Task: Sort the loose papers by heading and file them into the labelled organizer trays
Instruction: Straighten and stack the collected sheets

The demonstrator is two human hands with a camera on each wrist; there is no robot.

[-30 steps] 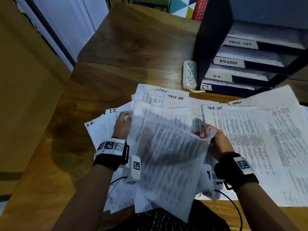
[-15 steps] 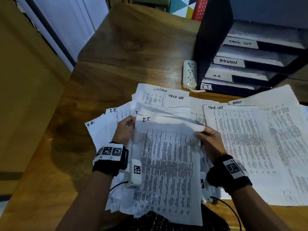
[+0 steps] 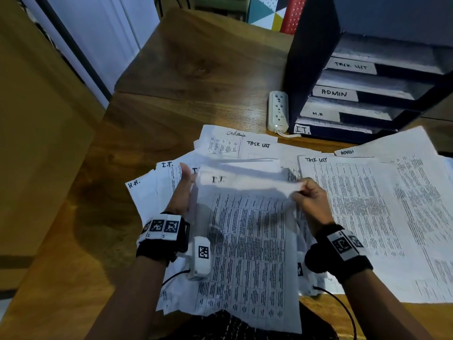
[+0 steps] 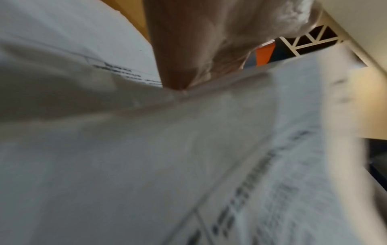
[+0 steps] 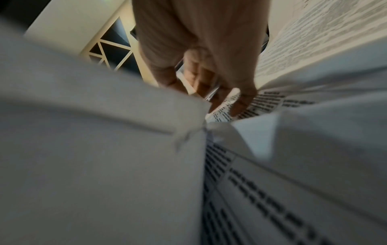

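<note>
A printed sheet headed I.T. [image 3: 247, 241] lies on top of a small stack in front of me. My left hand [image 3: 182, 190] holds the stack's left edge, thumb up beside the heading. My right hand [image 3: 310, 196] pinches the sheet's upper right corner, which is lifted and curled. More loose papers headed I.T. [image 3: 169, 168], H.R. [image 3: 137, 190], Task List [image 3: 355, 192] and Admin [image 3: 348, 152] spread across the wooden desk [image 3: 196, 77]. The black organizer [image 3: 308, 69] stands at the back right with trays labelled Task List [image 3: 350, 65], Admin [image 3: 334, 93], H.R. [image 3: 318, 114] and I.T. [image 3: 302, 130]. Both wrist views show blurred paper and fingers.
A white power strip [image 3: 278, 111] lies just left of the organizer's base. A wooden panel [image 3: 36, 143] runs along the left side. The desk's front edge is near my body, with papers overhanging it.
The sheet that was held up and flexed a second ago has come down flat onto the stack. Its I.T. heading now shows, and my right hand has lifted its upper right corner.
</note>
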